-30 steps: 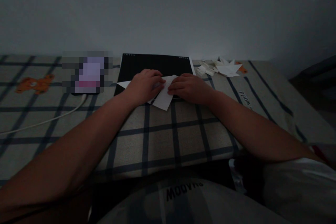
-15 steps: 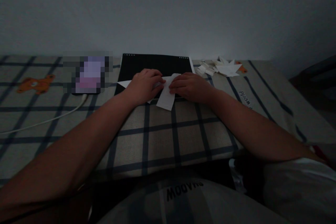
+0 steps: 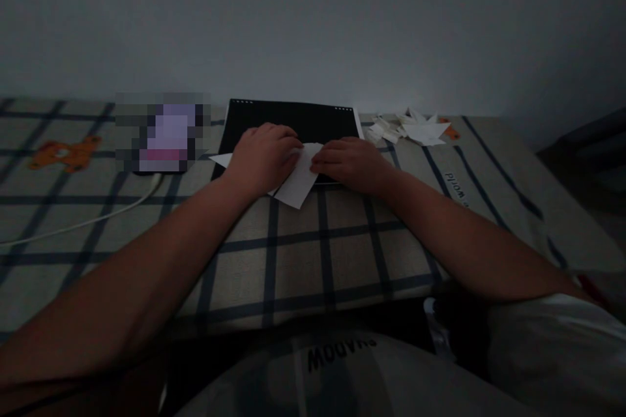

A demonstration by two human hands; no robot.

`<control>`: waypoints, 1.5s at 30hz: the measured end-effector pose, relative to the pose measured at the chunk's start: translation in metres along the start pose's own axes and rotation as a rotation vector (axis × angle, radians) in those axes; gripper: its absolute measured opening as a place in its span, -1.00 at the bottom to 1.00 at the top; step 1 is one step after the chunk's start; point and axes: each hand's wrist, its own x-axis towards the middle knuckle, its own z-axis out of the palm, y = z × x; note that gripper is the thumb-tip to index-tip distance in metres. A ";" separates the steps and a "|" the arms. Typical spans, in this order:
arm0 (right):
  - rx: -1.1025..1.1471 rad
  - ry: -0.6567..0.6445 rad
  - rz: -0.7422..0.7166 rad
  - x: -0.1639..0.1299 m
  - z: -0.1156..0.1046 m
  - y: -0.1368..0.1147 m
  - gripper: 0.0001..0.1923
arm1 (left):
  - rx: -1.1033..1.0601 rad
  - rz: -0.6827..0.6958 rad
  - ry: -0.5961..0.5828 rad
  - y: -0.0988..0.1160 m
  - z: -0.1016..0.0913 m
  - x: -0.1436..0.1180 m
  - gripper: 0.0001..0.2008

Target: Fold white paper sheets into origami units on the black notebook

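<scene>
Head view shows both hands pressed flat on a white paper sheet (image 3: 299,177) that lies half on a black board (image 3: 293,122) and half on the checked bed cover (image 3: 293,254). The left hand (image 3: 264,155) lies palm down with fingers spread over the paper's left part; the right hand (image 3: 348,163) rests fingers together on its right edge, neither pinching. To do the fold well, I judge the left hand should pin the sheet firmly while the right fingertips run along the crease over the hard board, not the soft cover. Compared with 0.5 s ago, the hanging flap looks wider and more angled to the left, and both hands sit slightly further left. A pile of folded paper pieces (image 3: 413,129) lies well apart to the right.
</scene>
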 end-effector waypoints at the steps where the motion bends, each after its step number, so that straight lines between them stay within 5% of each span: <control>1: -0.011 0.009 -0.015 0.001 0.000 -0.001 -0.71 | -0.010 -0.015 -0.005 0.000 0.000 0.001 -0.63; 11: -0.042 0.007 -0.051 0.001 0.000 -0.003 -0.68 | -0.092 -0.058 0.032 -0.015 0.022 0.004 -0.63; 34: -0.013 0.054 0.007 -0.004 0.004 0.006 -0.68 | -0.109 -0.051 0.021 -0.014 0.022 0.003 -0.62; 45: 0.046 -0.054 0.082 -0.003 0.002 0.007 -0.67 | -0.068 -0.013 0.031 -0.019 0.027 0.004 -0.62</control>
